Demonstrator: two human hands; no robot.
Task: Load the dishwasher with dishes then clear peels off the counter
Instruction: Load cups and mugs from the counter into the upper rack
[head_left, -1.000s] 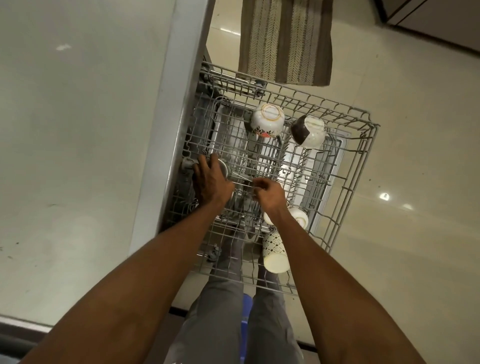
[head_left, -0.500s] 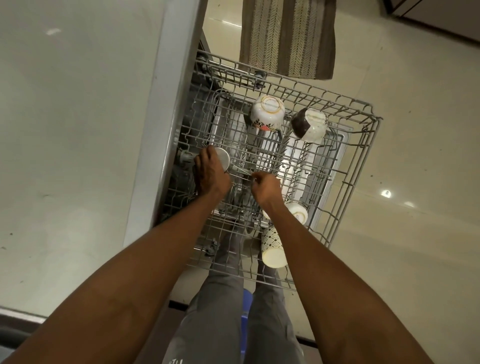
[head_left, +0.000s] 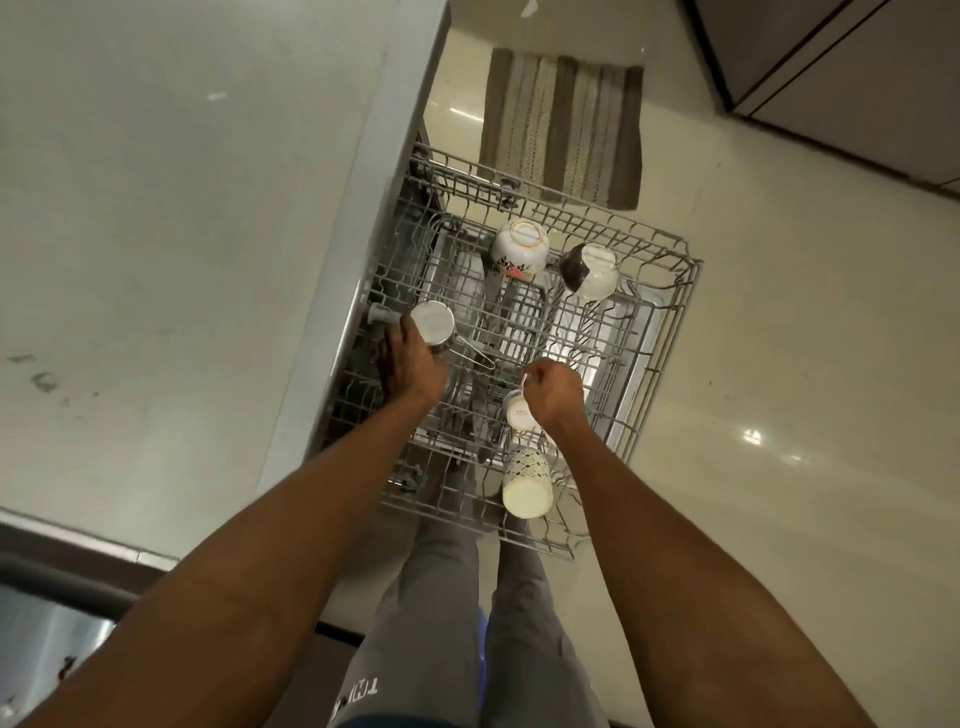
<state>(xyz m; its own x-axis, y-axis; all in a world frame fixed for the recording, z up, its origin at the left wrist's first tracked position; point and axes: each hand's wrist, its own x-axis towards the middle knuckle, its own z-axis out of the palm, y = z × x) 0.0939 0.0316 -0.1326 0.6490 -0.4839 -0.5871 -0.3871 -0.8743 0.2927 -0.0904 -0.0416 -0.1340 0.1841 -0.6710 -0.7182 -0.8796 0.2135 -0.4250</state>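
The dishwasher's wire rack (head_left: 691, 291) is pulled out below the counter edge. My left hand (head_left: 410, 364) grips the near side of an upturned steel cup (head_left: 432, 321) at the rack's left; its thin wire handle (head_left: 475, 358) points right. My right hand (head_left: 553, 392) hovers with curled fingers just right of that handle, holding nothing that I can make out, over a small white cup (head_left: 518, 413). A patterned cream cup (head_left: 527, 480) lies near the rack's front. At the back stand a floral white cup (head_left: 521, 249) and a brown-and-white cup (head_left: 592, 270), both upside down.
The pale counter (head_left: 182, 208) fills the left side, with a sink edge (head_left: 47, 629) at the bottom left. A striped rug (head_left: 563, 124) lies on the tiled floor beyond the rack. Dark cabinets (head_left: 857, 78) line the upper right. My legs stand under the rack's front.
My right hand has let go of the steel cup's wire handle and drawn back to the right. The left hand has slid down, uncovering the cup's base.
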